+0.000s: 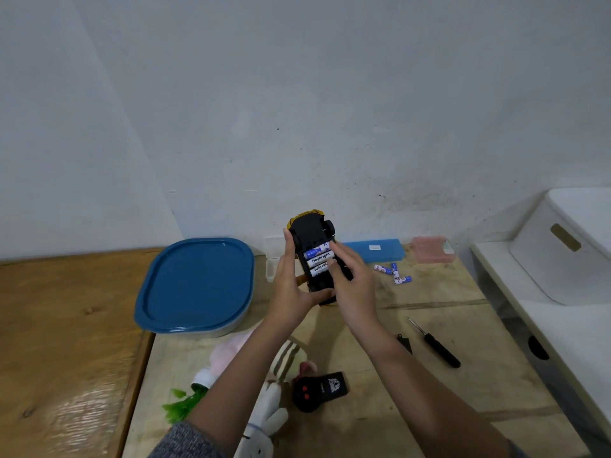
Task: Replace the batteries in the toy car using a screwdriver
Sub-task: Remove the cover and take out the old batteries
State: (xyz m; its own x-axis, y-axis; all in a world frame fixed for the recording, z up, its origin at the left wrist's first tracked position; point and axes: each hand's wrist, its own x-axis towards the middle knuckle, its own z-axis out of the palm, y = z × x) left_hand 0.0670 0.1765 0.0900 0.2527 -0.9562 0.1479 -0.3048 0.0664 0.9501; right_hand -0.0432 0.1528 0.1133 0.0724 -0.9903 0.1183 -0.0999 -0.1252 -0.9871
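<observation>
The yellow toy car (310, 234) is held upside down above the table, its black underside facing me. My left hand (291, 285) grips it from the left and below. In the open compartment lie three white-and-blue batteries (319, 259). My right hand (350, 282) rests on the car's right side, its fingers pressing on the batteries' right ends. Three loose batteries (393, 274) lie on the table to the right. The black screwdriver (436, 345) lies at the right front, with a small black cover piece (405, 342) beside it.
A blue-lidded container (198, 285) stands at the left. A blue case (377, 251) and a pink box (429, 247) lie at the back by the wall. A black remote (319, 391), soft toys (264, 418) and a green plant sprig (182, 404) lie in front. A white cabinet (562, 259) stands at the right.
</observation>
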